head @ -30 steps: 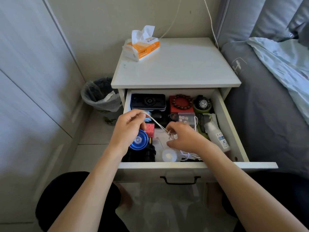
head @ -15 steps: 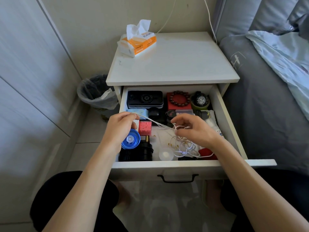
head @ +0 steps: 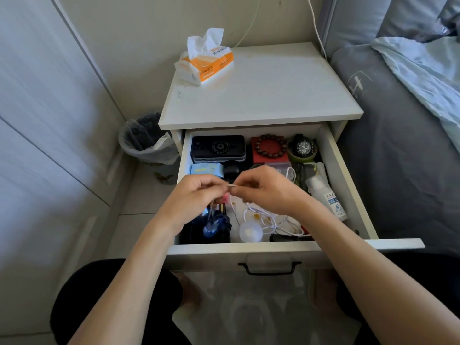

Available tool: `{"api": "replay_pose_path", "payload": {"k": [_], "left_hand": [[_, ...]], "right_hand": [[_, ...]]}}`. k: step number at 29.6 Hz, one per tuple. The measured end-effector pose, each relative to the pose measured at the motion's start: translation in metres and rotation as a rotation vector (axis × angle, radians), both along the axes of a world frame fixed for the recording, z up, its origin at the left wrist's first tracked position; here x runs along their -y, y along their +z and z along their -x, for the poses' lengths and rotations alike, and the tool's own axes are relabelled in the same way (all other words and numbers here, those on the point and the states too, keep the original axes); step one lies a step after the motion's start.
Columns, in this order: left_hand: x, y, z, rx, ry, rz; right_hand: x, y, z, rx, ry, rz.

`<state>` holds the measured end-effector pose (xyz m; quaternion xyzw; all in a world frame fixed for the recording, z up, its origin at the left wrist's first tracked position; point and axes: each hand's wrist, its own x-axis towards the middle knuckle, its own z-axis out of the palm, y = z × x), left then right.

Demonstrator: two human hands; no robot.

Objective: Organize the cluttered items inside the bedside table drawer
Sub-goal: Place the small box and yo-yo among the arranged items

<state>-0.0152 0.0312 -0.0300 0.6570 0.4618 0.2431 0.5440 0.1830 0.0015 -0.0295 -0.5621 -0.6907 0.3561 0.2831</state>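
Observation:
The bedside table's drawer (head: 249,248) stands pulled out and full of small items. Above its middle, my left hand (head: 196,200) and my right hand (head: 268,190) meet, and both pinch a thin pale yo-yo string (head: 232,186) between fingertips. A blue yo-yo (head: 214,226), blurred, sits just below my left hand at the drawer's front left. Under my right hand lies a tangled white cable (head: 268,217) beside a white round cap (head: 250,231). A pink cube (head: 226,199) is mostly hidden by my hands.
The drawer's back row holds a black phone-like case (head: 217,148), a red box with a bead bracelet (head: 270,146) and a watch (head: 303,148). A spray bottle (head: 328,197) lies right. A tissue pack (head: 206,61) is on top, a bin (head: 146,143) left, a bed (head: 398,145) right.
My hands have come together over the drawer's middle, and the stretched string between them is now short. The blue yo-yo has left my left palm and sits lower.

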Motion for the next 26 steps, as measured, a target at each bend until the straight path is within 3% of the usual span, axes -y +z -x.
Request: {"api": "replay_pose_path", "payload": {"k": [8,12,16,21,24,26], "left_hand": [[0.005,-0.021,-0.007,-0.454,-0.206,-0.207],[0.008,-0.025,-0.009,-0.532,-0.352,-0.186],[0.008,-0.024,-0.005,-0.532,-0.344,-0.184],[0.005,-0.018,0.003,-0.303,-0.033,-0.236],[0.006,-0.016,0.002,-0.177,0.143,-0.301],[0.009,-0.017,-0.001,-0.121,0.155,-0.325]], "right_hand": [[0.011,-0.020,-0.026,-0.064,-0.147,-0.003],[0.013,-0.021,-0.026,-0.116,-0.185,-0.025],[0.014,-0.020,-0.025,-0.144,-0.237,-0.067],[0.010,-0.023,-0.033,-0.182,-0.401,-0.086],[0.012,-0.028,-0.036,0.004,-0.361,-0.073],[0.016,-0.030,-0.033,0.101,-0.349,-0.119]]}}
